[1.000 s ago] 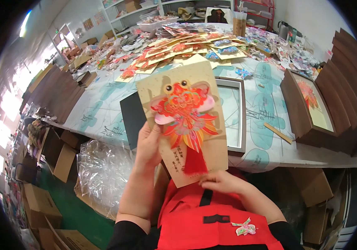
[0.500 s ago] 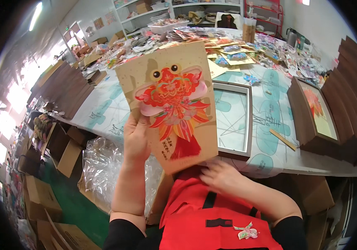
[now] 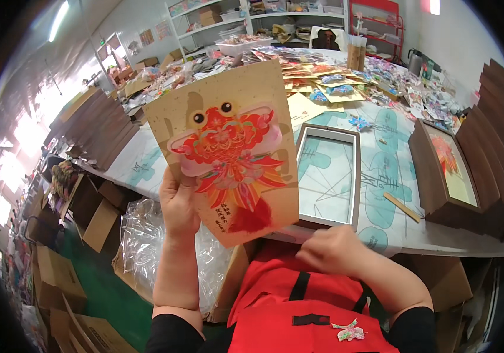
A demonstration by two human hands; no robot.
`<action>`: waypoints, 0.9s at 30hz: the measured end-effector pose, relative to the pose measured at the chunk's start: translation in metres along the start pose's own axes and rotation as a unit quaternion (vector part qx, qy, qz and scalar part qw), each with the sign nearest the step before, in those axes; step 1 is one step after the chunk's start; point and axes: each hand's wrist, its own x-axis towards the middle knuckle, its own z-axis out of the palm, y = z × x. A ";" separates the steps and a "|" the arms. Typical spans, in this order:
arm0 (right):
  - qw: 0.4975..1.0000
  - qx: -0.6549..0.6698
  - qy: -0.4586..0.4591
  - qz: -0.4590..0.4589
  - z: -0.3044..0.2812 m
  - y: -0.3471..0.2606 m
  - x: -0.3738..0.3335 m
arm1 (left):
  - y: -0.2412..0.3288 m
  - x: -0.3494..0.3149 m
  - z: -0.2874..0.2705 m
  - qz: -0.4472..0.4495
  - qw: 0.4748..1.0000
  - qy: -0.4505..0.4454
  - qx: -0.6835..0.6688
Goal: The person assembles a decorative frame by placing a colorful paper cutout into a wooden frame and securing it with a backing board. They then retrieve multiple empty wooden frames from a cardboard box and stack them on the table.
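Note:
My left hand (image 3: 178,206) grips a beige card (image 3: 277,106) by its left lower edge and holds it tilted above the table. On the card is a raised red goldfish (image 3: 228,144) with bulging eyes, pink fins, orange tail pieces and a red tassel (image 3: 252,216). Dark written characters stand beside the tassel. My right hand (image 3: 334,252) is curled, low in front of the table edge. Its fingertips are turned away and slightly blurred, so anything in them is hidden. Just beyond it lies a brown frame (image 3: 356,176) with a white inner border.
A wooden strip (image 3: 401,207) and a blue ornament (image 3: 359,123) lie right of the frame. Stacked brown frames (image 3: 490,135) stand at the right, more frames (image 3: 90,126) at the left. Piled decorated cards (image 3: 340,91) cover the far table. A box with clear plastic (image 3: 146,235) sits below.
The card in my left hand has shifted left and turned slightly. My right hand has moved right, away from the card's lower edge, and its fingers have curled in.

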 end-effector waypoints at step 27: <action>0.674 0.696 0.015 0.249 0.041 0.004 0.072 | -0.049 -0.007 0.043 -0.033 0.960 -0.191 0.202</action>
